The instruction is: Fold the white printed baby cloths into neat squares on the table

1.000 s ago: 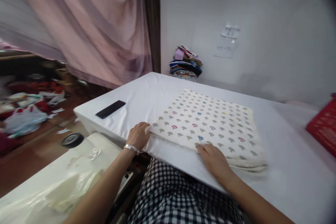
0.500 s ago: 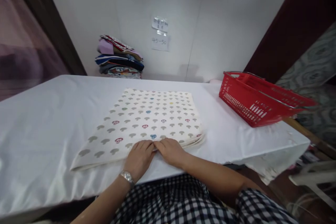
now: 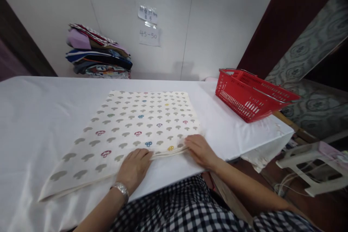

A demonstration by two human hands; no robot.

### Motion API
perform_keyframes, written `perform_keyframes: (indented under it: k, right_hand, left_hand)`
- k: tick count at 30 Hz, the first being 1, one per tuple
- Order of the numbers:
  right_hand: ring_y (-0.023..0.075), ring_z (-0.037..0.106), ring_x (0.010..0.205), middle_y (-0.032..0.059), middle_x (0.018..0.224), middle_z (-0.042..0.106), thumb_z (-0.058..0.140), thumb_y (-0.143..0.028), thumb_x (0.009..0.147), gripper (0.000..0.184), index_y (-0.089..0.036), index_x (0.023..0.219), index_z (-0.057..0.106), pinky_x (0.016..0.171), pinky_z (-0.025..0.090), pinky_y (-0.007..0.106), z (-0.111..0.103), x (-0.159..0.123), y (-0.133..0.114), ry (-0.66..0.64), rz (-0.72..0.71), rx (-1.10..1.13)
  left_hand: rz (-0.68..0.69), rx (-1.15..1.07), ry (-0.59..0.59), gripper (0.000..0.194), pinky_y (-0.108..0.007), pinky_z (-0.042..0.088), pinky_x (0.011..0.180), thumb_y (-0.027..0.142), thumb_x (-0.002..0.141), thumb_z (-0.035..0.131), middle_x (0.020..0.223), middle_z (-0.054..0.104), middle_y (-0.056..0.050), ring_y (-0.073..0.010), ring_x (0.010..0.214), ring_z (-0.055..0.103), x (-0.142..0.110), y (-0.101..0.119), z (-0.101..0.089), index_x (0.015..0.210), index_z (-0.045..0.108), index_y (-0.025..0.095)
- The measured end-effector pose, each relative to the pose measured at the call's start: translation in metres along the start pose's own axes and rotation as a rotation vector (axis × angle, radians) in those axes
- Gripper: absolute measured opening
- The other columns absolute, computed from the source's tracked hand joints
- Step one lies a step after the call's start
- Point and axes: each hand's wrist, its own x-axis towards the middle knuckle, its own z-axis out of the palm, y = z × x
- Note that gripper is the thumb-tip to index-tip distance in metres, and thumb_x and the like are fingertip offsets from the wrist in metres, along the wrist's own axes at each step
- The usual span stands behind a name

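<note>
A cream cloth [image 3: 152, 127] printed with grey and coloured mushrooms lies flat and folded in layers on the white-covered table. My left hand [image 3: 134, 168], with a silver watch or bracelet at the wrist, grips the cloth's near edge at about its middle, fingers on top and thumb hidden. At the near right corner, my right hand [image 3: 199, 151] has its fingers bent over the same edge, closed on the layers there. Most of the fingertips press on the fabric.
A red plastic basket [image 3: 248, 96] with metal handles stands at the table's right end. Several folded clothes [image 3: 99, 52] are stacked at the back left against the wall. Paper signs [image 3: 149, 36] hang above. A white stool [image 3: 315, 165] stands on the floor at right.
My right hand has slid right along the near edge, from beside my left hand to the cloth's corner. My left hand stays on the edge. The camera view has shifted to the right.
</note>
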Motion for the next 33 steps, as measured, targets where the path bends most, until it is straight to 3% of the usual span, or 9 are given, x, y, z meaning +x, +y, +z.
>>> perform_keyframes:
  k: [3, 6, 13, 19, 24, 30, 33]
  right_hand:
    - [0.0193, 0.052, 0.098, 0.0092, 0.102, 0.060, 0.043, -0.017, 0.086, 0.023, -0.019, 0.105, 0.057, 0.084, 0.043, 0.038, -0.017, -0.029, 0.024, 0.169, 0.233, -0.040]
    - [0.0176, 0.054, 0.089, 0.0074, 0.093, 0.062, 0.043, -0.018, 0.086, 0.021, -0.019, 0.097, 0.061, 0.079, 0.046, 0.034, -0.021, -0.045, 0.033, 0.122, 0.355, -0.042]
    - [0.0180, 0.052, 0.099, 0.0075, 0.106, 0.060, 0.041, -0.021, 0.088, 0.028, -0.022, 0.108, 0.060, 0.083, 0.047, 0.034, -0.016, -0.030, 0.032, -0.008, 0.305, -0.088]
    - [0.0173, 0.052, 0.102, 0.0048, 0.112, 0.058, 0.041, -0.018, 0.087, 0.028, -0.023, 0.107, 0.060, 0.081, 0.047, 0.030, -0.019, -0.022, 0.036, -0.225, 0.239, -0.132]
    - [0.0159, 0.052, 0.098, 0.0040, 0.105, 0.058, 0.041, -0.017, 0.086, 0.026, -0.022, 0.102, 0.060, 0.079, 0.046, 0.026, -0.029, -0.020, 0.032, -0.328, 0.208, -0.131]
    - [0.0142, 0.052, 0.099, 0.0043, 0.109, 0.056, 0.039, -0.014, 0.086, 0.026, -0.022, 0.101, 0.059, 0.079, 0.045, 0.025, -0.033, -0.031, 0.031, -0.192, 0.240, -0.117]
    - [0.0147, 0.052, 0.098, 0.0050, 0.122, 0.050, 0.039, -0.016, 0.087, 0.025, -0.022, 0.097, 0.061, 0.079, 0.046, 0.027, -0.033, -0.037, 0.032, -0.129, 0.245, -0.185]
  left_hand:
    - [0.005, -0.009, 0.008, 0.024, -0.035, 0.044, 0.076, 0.026, 0.085, 0.042, 0.091, 0.061, -0.006, -0.0208, 0.086, 0.053, 0.001, -0.001, 0.001, 0.096, 0.062, 0.022]
    - [-0.001, -0.036, 0.003, 0.023, -0.035, 0.044, 0.075, 0.025, 0.084, 0.042, 0.090, 0.061, -0.006, -0.0209, 0.085, 0.053, 0.002, 0.000, -0.001, 0.095, 0.062, 0.022]
    - [-0.025, -0.049, -0.001, 0.024, -0.036, 0.044, 0.075, 0.026, 0.084, 0.041, 0.091, 0.061, -0.006, -0.0212, 0.085, 0.053, 0.002, 0.001, -0.001, 0.095, 0.062, 0.022]
    - [-0.038, -0.057, -0.014, 0.024, -0.036, 0.044, 0.075, 0.027, 0.084, 0.041, 0.091, 0.061, -0.006, -0.0212, 0.085, 0.053, 0.002, 0.001, 0.000, 0.096, 0.062, 0.023]
    - [-0.035, -0.036, -0.014, 0.025, -0.036, 0.043, 0.074, 0.027, 0.085, 0.040, 0.092, 0.061, -0.006, -0.0214, 0.085, 0.052, 0.002, 0.002, 0.000, 0.097, 0.061, 0.022]
    - [-0.038, -0.037, -0.033, 0.024, -0.035, 0.043, 0.075, 0.027, 0.085, 0.040, 0.091, 0.060, -0.006, -0.0212, 0.085, 0.051, 0.002, 0.001, 0.001, 0.096, 0.062, 0.021]
    - [-0.031, -0.032, -0.025, 0.024, -0.036, 0.042, 0.075, 0.026, 0.085, 0.041, 0.092, 0.060, -0.006, -0.0210, 0.086, 0.051, 0.002, 0.000, 0.002, 0.096, 0.061, 0.021]
